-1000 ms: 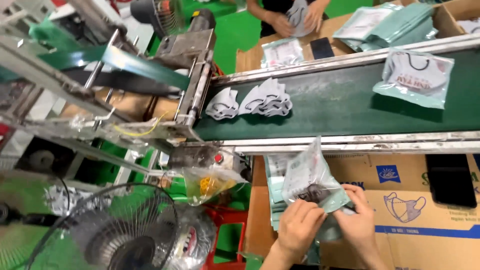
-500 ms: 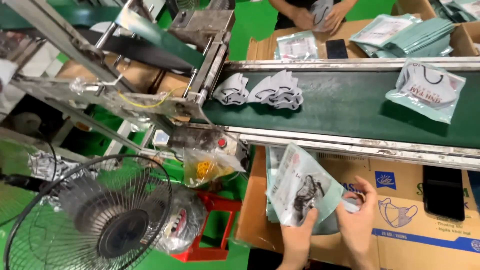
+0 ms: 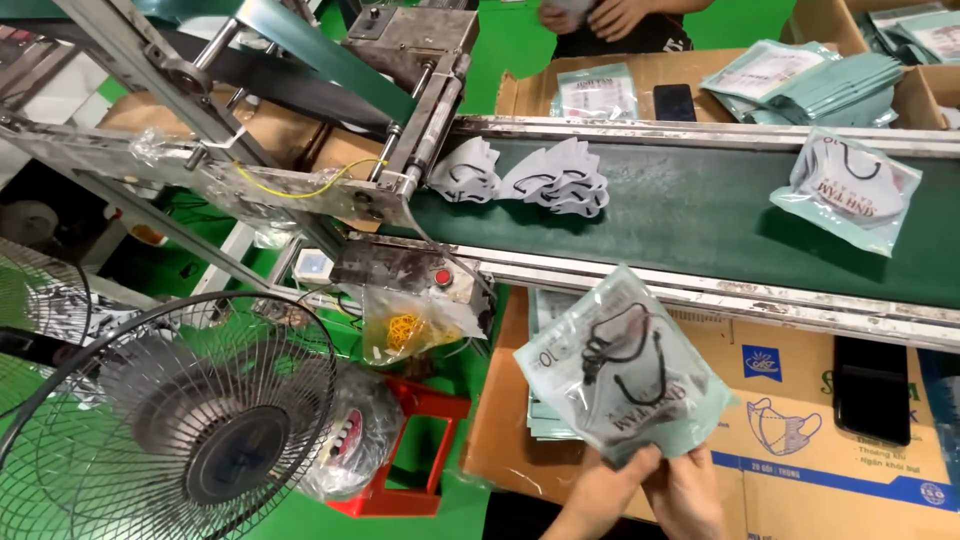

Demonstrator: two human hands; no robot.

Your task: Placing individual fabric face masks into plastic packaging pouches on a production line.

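Seen from above at a packing line: both hands closed on the bottom edge of a pale green pouch (image 3: 622,372) of face masks, held upright and tilted over a cardboard box (image 3: 800,420) just below the conveyor belt (image 3: 700,215). Left hand (image 3: 600,490) pinching the lower left corner, fingers curled shut on the film; right hand (image 3: 690,492) gripping just beside it, thumb and fingers likewise closed on the pouch. Visible through the clear front, black ear loops and folded masks. Under the raised pouch, a flat stack of more pouches (image 3: 550,420), partly hidden, so count unclear.

On the belt, two loose bundles of white masks (image 3: 555,180) near the metal feeder (image 3: 400,190), and one filled pouch (image 3: 850,190) well apart to the right. Across the belt, another person's hands (image 3: 600,15) at work above further pouches and a dark phone (image 3: 675,100). A second phone (image 3: 872,390) lying on the box near the right hand. At lower left, a wire-caged fan (image 3: 190,430).

Likely risks: slippery film held only by its bottom edge, so the pouch could slide out or flop over; possibly an unsealed top, hard to judge here, letting masks spill; fan draught catching the light bag; unattended bundles piling up at the feeder.
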